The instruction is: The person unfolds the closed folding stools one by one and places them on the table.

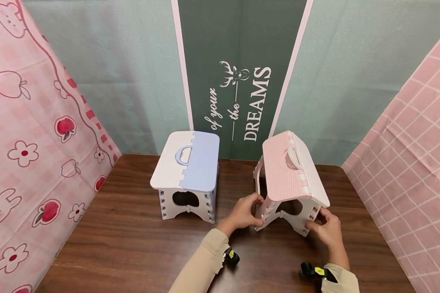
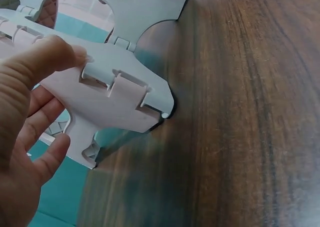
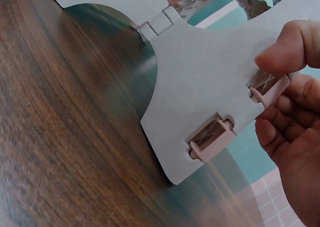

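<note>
Pink stool (image 1: 289,175): we see it tilted on the brown table (image 1: 132,244), right of centre, only its near legs touching the wood.
Left hand (image 1: 245,212): our thumb and fingers pinch the stool's near left leg.
Right hand (image 1: 326,228): our fingers curl round the near right leg, thumb on its face.
Blue-and-white stool (image 1: 187,171): stands level to the left, apart, untouched.
Containers: we see none.

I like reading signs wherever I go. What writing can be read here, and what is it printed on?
"of your" on the dark green banner behind the table.
"the" on the same banner, under a small deer head drawing.
"DREAMS" on the same banner.
The two stools carry no readable writing.
The yellow tags on the wrist cameras are too small to read.
</note>
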`<state>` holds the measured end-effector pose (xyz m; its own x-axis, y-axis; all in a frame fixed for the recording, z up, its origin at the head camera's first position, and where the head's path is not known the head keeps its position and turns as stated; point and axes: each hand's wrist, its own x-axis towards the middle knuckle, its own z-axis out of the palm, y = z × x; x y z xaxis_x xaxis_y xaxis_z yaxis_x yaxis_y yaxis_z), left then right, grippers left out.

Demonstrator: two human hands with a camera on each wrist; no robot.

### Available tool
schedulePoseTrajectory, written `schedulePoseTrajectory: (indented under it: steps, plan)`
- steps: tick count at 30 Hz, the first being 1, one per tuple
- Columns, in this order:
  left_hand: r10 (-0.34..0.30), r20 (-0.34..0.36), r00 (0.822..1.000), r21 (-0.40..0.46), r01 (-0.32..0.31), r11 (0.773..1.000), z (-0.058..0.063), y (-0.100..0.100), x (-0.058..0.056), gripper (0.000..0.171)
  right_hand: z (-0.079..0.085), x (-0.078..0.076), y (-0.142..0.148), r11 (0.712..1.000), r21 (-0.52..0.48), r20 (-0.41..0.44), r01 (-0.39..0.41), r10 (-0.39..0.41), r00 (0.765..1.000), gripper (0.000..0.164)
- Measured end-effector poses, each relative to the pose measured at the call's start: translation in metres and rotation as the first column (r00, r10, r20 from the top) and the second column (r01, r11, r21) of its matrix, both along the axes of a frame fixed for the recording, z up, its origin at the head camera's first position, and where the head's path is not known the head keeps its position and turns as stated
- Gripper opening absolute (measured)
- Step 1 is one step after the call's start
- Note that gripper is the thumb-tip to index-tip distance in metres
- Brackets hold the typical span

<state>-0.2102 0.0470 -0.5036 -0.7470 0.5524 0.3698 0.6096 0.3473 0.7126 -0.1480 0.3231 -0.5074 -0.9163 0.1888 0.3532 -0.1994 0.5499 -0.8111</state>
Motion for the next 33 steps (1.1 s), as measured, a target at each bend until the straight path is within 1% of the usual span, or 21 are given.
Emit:
schedulePoseTrajectory:
  steps: [5, 11, 14, 19, 24, 25, 27, 31, 33]
  plan:
    - [0.018, 0.011, 1.000, -0.002, -0.018, 1.000, 0.000, 0.001, 0.003, 0.052, 0.001, 0.000, 0.000, 1.000, 0.026, 0.002, -0.012, 0.012, 1.000, 0.037]
    - [0.027, -0.003, 1.000, 0.001, -0.027, 1.000, -0.002, 0.002, 0.005, 0.053, 0.003, 0.000, -0.002, 0.999, 0.039, 0.030, -0.011, 0.010, 1.000, 0.039]
    - [0.023, -0.002, 1.000, 0.001, -0.023, 1.000, -0.002, 0.002, 0.005, 0.053, 0.011, 0.004, -0.008, 1.000, 0.026, 0.034, -0.014, 0.013, 0.999, 0.038]
    - [0.010, 0.008, 1.000, 0.014, -0.010, 1.000, -0.001, 0.001, 0.002, 0.052, 0.029, 0.011, -0.020, 1.000, 0.019, 0.002, -0.022, 0.022, 1.000, 0.035]
    - [0.010, 0.010, 1.000, 0.008, -0.010, 1.000, -0.001, -0.001, 0.000, 0.052, 0.035, 0.011, -0.023, 0.999, 0.039, 0.003, -0.023, 0.023, 1.000, 0.034]
    - [0.013, 0.010, 1.000, 0.007, -0.013, 1.000, -0.001, -0.001, 0.001, 0.052, 0.035, 0.011, -0.021, 0.999, 0.037, 0.019, -0.033, 0.032, 0.999, 0.034]
    - [0.024, -0.006, 1.000, -0.003, -0.024, 1.000, -0.001, -0.001, 0.003, 0.052, 0.028, 0.009, -0.013, 0.997, 0.041, 0.066, -0.062, 0.059, 0.996, 0.035]
    - [0.052, -0.049, 0.997, -0.012, -0.052, 0.999, -0.001, 0.002, 0.009, 0.052, 0.011, 0.005, 0.004, 0.992, 0.039, 0.159, -0.120, 0.112, 0.981, 0.038]
    - [0.065, -0.064, 0.996, -0.012, -0.066, 0.998, -0.001, 0.004, 0.011, 0.052, 0.007, 0.005, 0.007, 0.990, 0.035, 0.169, -0.135, 0.127, 0.977, 0.039]
